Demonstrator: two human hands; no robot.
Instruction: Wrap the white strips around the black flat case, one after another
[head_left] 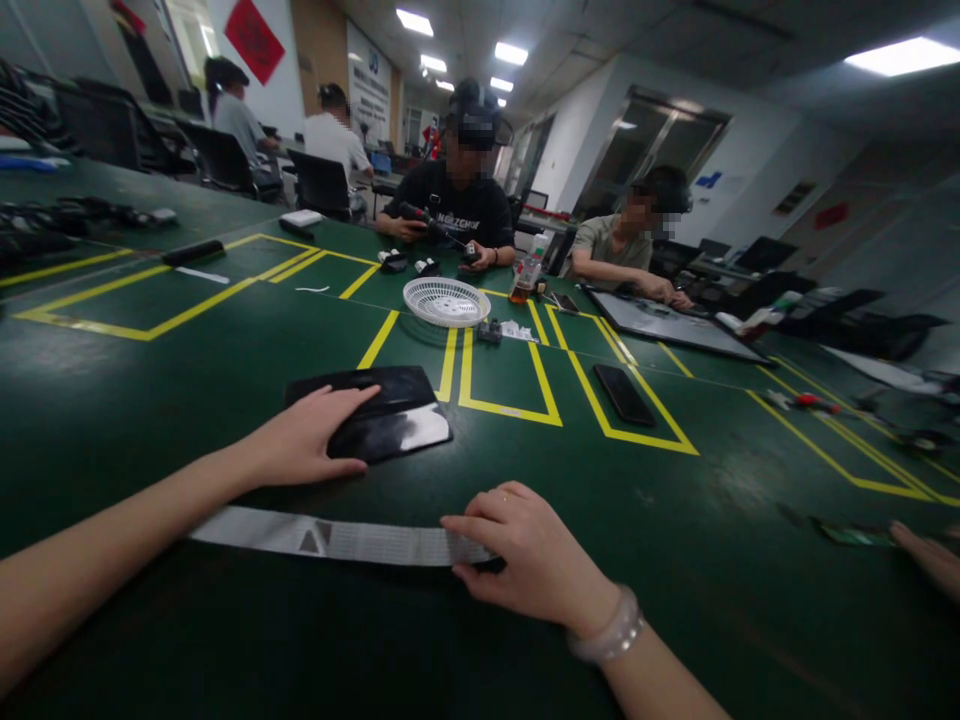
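My left hand (322,430) lies with its fingers stretched out on a glossy black flat piece (397,398), whose kind I cannot make out. A bright reflection crosses its right part. Nearer to me, a long pale grey ribbon strip (375,540) with fine lines and a dark triangular mark runs across the green table (300,630). My right hand (525,550), with a pale bracelet at the wrist, pinches the strip's right end between thumb and fingers. The strip's left end is hidden behind my left forearm.
A round white plastic basket (446,303) and a bottle (527,275) stand farther back. A black phone (624,393) lies inside yellow tape lines. Two people work across the table, one beside a large dark panel (675,325). Another person's hand (930,560) is at the right edge.
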